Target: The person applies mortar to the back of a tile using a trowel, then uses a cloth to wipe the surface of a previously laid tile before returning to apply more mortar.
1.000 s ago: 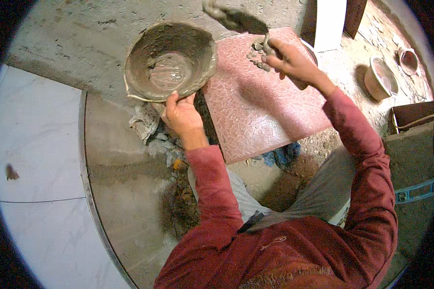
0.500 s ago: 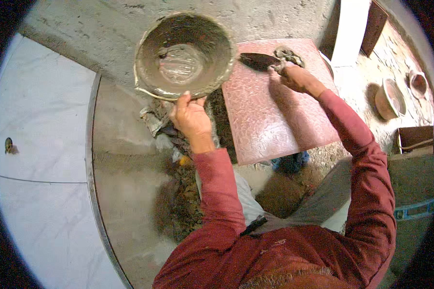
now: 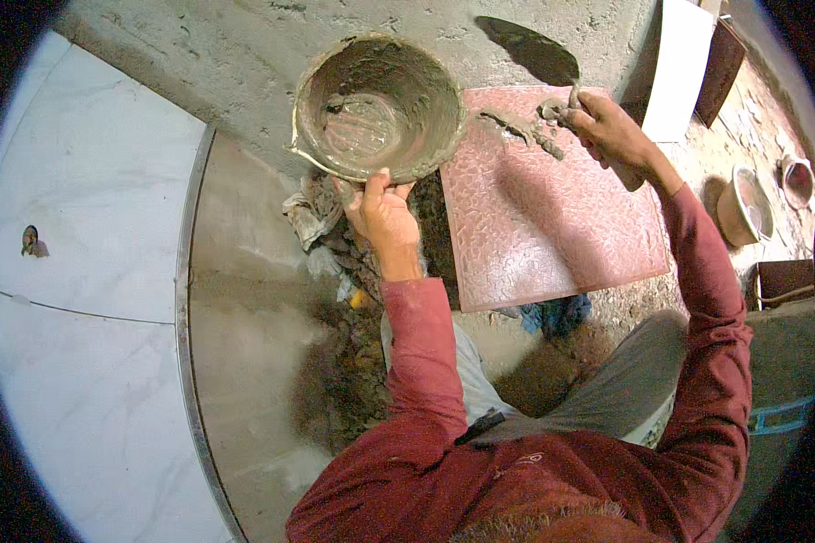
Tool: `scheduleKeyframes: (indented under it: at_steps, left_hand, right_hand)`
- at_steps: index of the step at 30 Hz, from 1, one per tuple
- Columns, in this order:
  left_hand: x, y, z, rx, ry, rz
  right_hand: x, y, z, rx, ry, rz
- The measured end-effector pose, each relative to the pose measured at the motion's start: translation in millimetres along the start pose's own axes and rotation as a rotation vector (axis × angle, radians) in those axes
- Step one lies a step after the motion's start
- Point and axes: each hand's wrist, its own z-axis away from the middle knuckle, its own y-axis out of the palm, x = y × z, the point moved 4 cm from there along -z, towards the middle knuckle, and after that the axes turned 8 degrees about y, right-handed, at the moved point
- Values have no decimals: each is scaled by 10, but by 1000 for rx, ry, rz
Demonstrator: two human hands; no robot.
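Left hand [image 3: 388,222] grasps the near rim of a round, mortar-coated bucket [image 3: 433,113] beside a pink, textured, square tile [image 3: 552,226]. Right hand [image 3: 618,136] clenches the handle of a dark, pointed metal trowel [image 3: 534,52], held beyond the tile's far edge. Mortar transfer appears in hand; next move calls for controlled blade angle.

Between the bucket [image 3: 436,109], gripped at its rim by the left hand [image 3: 389,222], and the blade of the trowel [image 3: 530,50] in the right hand [image 3: 620,136], a gap lies open above the pink tile [image 3: 507,262]. The bucket's mouth is clear for reaching in. The tile's lower half offers bare room between the forearms; mortar lumps [image 3: 521,129] obstruct its upper part. The rough wall [image 3: 226,63] blocks the far side, a white board [image 3: 679,68] the upper right, and rubble [image 3: 344,376] crowds the floor beside the left forearm.
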Motion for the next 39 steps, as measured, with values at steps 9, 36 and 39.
scheduleKeyframes:
  at_steps: [9, 36, 39]
  left_hand:
    - [-18, 218, 130, 153, -48, -4]
    - [259, 367, 358, 326, -275, -252]
    - [299, 521, 401, 332, -280, -305]
  right_hand:
    - [944, 97, -293, 516, -4, 153]
    - [1614, -54, 132, 371, 73, 743]
    - [1445, 291, 541, -222, -814, 981]
